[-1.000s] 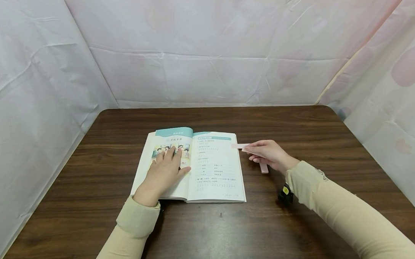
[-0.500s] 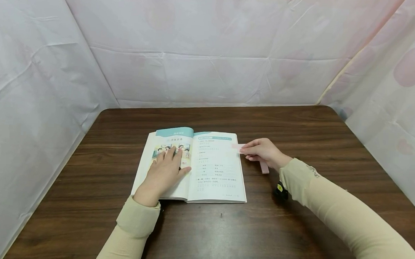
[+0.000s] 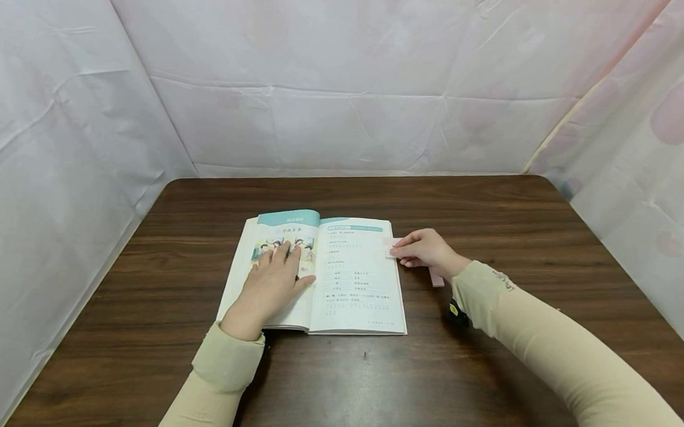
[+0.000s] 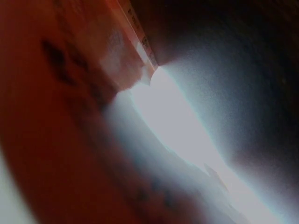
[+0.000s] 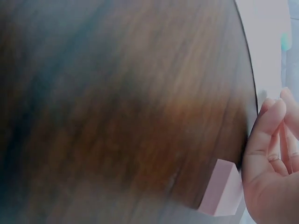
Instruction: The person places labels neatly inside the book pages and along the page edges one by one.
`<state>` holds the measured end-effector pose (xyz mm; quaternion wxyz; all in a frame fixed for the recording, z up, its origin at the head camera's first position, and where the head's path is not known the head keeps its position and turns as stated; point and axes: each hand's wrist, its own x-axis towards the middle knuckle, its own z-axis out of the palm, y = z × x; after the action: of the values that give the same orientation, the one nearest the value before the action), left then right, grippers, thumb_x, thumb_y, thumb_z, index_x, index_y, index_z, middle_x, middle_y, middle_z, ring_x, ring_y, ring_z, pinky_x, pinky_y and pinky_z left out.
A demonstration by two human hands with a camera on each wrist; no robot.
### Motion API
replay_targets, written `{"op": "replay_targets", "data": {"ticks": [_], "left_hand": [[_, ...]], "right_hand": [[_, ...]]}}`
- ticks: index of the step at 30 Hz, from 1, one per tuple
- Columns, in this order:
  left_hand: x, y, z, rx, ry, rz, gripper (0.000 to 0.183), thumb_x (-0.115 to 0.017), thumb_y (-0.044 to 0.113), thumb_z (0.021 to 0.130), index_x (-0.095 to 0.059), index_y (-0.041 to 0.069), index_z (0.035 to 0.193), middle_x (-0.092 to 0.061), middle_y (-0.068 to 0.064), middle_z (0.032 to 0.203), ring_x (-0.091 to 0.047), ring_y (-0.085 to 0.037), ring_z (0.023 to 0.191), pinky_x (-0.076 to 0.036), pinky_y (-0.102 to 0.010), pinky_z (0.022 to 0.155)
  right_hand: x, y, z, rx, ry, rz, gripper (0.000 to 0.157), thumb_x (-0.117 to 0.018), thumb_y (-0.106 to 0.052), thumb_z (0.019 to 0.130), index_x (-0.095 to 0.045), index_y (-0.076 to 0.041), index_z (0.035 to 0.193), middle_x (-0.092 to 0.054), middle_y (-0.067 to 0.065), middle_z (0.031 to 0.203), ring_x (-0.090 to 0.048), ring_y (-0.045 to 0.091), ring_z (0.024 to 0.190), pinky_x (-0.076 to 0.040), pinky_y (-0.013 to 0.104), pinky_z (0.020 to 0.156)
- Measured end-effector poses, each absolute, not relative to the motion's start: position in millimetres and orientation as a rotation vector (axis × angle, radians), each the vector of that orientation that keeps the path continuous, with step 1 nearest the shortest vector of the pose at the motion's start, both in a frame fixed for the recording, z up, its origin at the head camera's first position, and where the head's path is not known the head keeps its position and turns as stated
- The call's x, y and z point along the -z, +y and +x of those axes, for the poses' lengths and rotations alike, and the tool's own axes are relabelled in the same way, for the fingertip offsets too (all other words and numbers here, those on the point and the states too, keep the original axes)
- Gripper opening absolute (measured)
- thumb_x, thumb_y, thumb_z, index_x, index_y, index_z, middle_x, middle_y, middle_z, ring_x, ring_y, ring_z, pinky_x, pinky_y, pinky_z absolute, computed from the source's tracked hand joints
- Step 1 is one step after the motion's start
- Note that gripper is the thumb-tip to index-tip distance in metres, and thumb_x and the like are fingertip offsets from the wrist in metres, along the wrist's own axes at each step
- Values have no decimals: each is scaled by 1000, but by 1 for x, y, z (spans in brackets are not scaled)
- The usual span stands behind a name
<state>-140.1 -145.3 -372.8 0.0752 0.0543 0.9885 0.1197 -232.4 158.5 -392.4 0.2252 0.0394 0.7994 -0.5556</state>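
Left hand [image 3: 271, 283], fingers spread, partly obscures the illustration [image 3: 269, 243] in an open textbook [image 3: 362, 283]; at 3 o'clock, right hand [image 3: 428, 252] pinches a pink slip [image 3: 390, 242], part-hiding a pink bar [image 3: 436, 278].

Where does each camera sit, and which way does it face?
Head: on the head, facing forward and down at the table and open book; left hand, right hand and sleeves show.
Left wrist: on that wrist, facing its hand's work, badly blurred; that hand probably shows.
Right wrist: on that wrist, facing across the table to the pink block; that hand's fingers show.
Head and right wrist share the right hand, pink block and table.
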Motion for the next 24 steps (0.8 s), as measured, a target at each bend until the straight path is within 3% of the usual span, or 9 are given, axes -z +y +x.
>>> {"op": "replay_targets", "data": {"ticks": [24], "left_hand": [[373,-145,-138,-349,2978,185,73,-54,49,99,-31,8,155,-25,-20,161,-25,-47,145,-27,-67,113]], "right_hand": [[394,153,-234,1444,2297,105,24,-76,-7,87,-65,6,103,-67,2,74,-59,9,60,-54,21,60]]}}
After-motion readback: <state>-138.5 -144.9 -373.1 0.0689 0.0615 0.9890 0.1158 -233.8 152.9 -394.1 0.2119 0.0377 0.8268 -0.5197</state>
